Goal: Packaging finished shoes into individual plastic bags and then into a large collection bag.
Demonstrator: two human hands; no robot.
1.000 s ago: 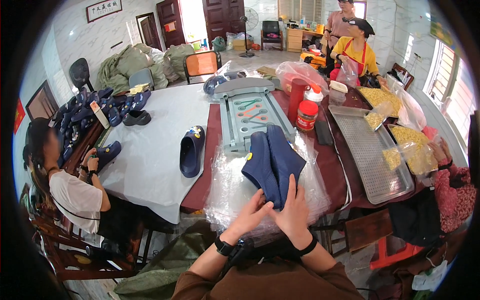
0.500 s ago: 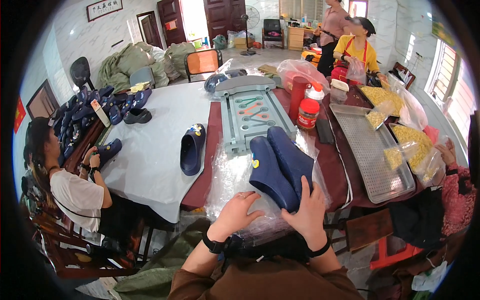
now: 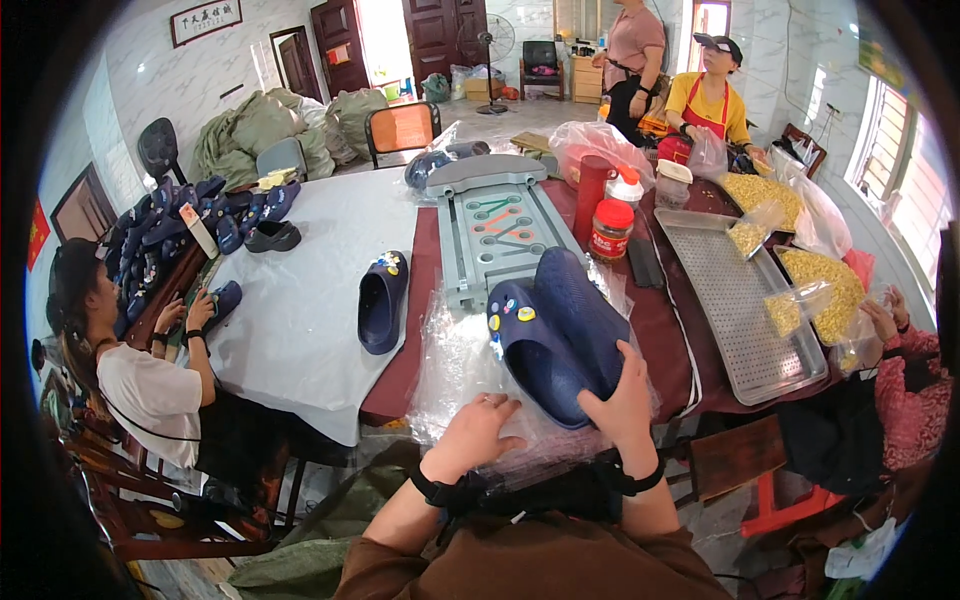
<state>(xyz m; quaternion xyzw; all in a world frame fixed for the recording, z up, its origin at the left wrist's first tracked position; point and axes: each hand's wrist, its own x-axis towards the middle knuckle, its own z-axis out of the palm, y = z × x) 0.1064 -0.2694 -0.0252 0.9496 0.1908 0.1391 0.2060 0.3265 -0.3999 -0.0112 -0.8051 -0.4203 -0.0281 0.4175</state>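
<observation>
A pair of navy clogs lies together over clear plastic bags, soles partly facing each other. Small charms, one of them yellow, decorate the upper of the left one. My right hand grips the pair at the heel end, thumb on the near side and fingers round the right edge. Apart from the shoes, my left hand hovers over the plastic, its fingers spread and nothing in them. A single navy clog with charms rests on the white sheet to the left.
Beyond the clogs stands a grey plastic rack. A red-lidded jar, a red cylinder and a perforated metal tray are to the right. At left, a person handles another clog near a clog pile. Others work at right.
The clogs have turned in my right hand, so the left one's opening and charms now show more. My left hand has barely moved. The person at left has shifted their hands.
</observation>
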